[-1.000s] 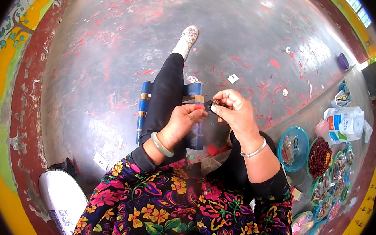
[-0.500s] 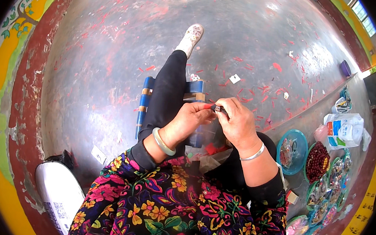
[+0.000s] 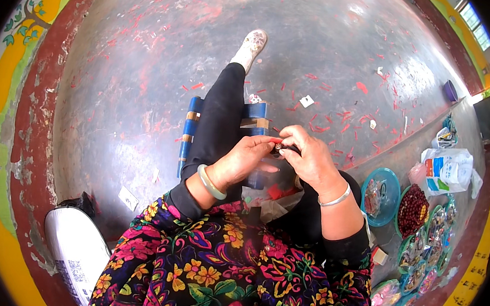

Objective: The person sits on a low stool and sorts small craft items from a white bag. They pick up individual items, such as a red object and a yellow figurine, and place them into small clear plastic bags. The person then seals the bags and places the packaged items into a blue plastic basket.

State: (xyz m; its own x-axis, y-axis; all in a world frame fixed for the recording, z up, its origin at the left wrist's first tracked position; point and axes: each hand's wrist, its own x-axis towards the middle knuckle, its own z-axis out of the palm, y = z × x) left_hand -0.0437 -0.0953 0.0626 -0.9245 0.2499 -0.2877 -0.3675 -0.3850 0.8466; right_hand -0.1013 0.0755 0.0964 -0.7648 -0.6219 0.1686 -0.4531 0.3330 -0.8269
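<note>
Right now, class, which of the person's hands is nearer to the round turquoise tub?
Right. The right hand is to the left of the round turquoise tub; the left hand is farther left.

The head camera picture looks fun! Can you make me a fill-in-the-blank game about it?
1. The left hand and the right hand each have a bangle around the ____.
2. A small dark object is between the two ____.
3. The thin scraps on the floor are mostly ____.
4. The tub at the upper right is ____.

Missing words: wrist; hands; red; purple.
</note>
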